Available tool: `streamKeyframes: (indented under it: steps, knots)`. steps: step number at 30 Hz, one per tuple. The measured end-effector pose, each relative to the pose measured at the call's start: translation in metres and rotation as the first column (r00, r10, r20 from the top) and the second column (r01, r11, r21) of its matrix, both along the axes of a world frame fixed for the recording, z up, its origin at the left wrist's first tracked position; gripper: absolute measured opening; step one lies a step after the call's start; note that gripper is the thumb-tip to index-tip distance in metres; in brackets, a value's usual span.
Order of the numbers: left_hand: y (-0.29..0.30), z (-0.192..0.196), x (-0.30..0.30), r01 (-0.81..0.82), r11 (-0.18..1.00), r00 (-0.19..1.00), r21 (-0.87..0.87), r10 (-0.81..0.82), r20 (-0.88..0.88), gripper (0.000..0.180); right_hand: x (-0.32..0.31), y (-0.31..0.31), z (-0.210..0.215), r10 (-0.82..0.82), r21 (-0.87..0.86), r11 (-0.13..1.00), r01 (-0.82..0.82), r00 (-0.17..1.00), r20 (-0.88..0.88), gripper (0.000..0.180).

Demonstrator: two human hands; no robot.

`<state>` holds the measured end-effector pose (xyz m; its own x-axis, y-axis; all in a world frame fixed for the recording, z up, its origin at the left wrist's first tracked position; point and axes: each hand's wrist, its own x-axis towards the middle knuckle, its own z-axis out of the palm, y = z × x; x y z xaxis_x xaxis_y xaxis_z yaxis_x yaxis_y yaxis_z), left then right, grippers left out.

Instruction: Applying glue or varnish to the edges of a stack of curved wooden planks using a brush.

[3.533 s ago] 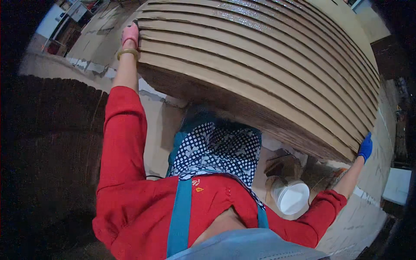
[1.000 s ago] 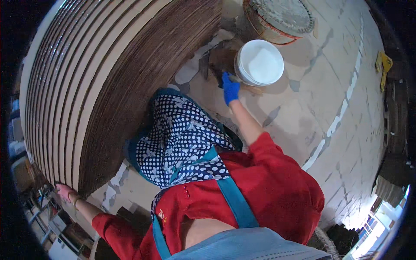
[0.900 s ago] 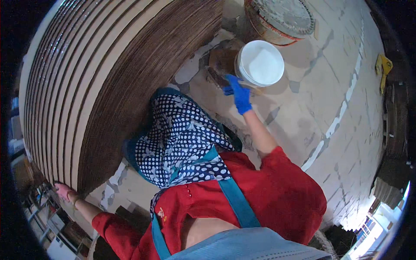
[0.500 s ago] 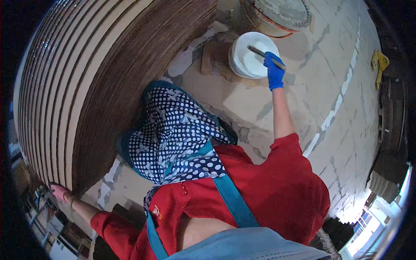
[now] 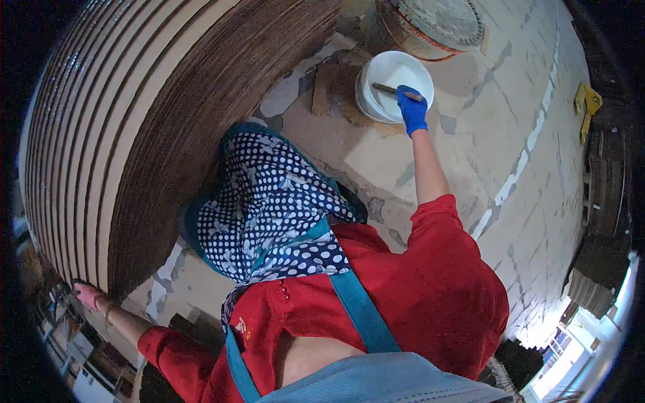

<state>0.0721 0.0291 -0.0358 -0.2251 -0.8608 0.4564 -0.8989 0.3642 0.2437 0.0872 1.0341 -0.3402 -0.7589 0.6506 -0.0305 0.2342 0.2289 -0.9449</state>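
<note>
Since the earlier frames, right hand (image 5: 411, 109) has reached over white bucket (image 5: 393, 86) on the floor, fingers closed around brush handle (image 5: 390, 88). Left hand (image 5: 88, 294) steadies cardboard stack (image 5: 148, 121), fingers indistinct. Loading step; next calls for carrying brush to stack.

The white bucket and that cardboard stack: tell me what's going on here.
A person in a red top stands beside a tall stack of corrugated cardboard sheets. The right hand, in a blue glove, holds a brush over the white bucket on the floor. The left hand, in a pink glove, rests on the stack's edge. A second, dirtier bucket stands just beyond.
</note>
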Motion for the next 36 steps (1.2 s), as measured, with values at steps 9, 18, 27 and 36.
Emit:
streamKeyframes:
  steps: [9, 18, 27, 36]
  knots:
    - [0.05, 0.012, -0.001, -0.006, 1.0, 1.0, -0.017, 0.006, 0.015, 0.072, -0.003, 0.001, 0.012, 0.009, -0.044, 0.999, -0.011, 0.999, -0.043, 0.007]
    - [0.021, 0.009, 0.0, 0.014, 0.998, 1.0, 0.067, -0.013, -0.01, 0.069, 0.025, 0.039, 0.055, -0.456, -0.919, 0.385, -0.089, 0.847, -0.273, 0.035]
    - [0.016, 0.004, 0.002, 0.044, 0.999, 0.996, 0.02, -0.043, -0.072, 0.073, 0.023, 0.037, 0.067, -0.515, -0.965, 0.114, -0.237, 0.816, -0.262, 0.053]
    - [0.002, -0.002, 0.003, 0.152, 0.981, 0.985, 0.121, -0.139, -0.107, 0.064, -0.003, 0.003, 0.092, -0.193, -0.606, 0.783, -0.141, 0.871, -0.452, 0.024]
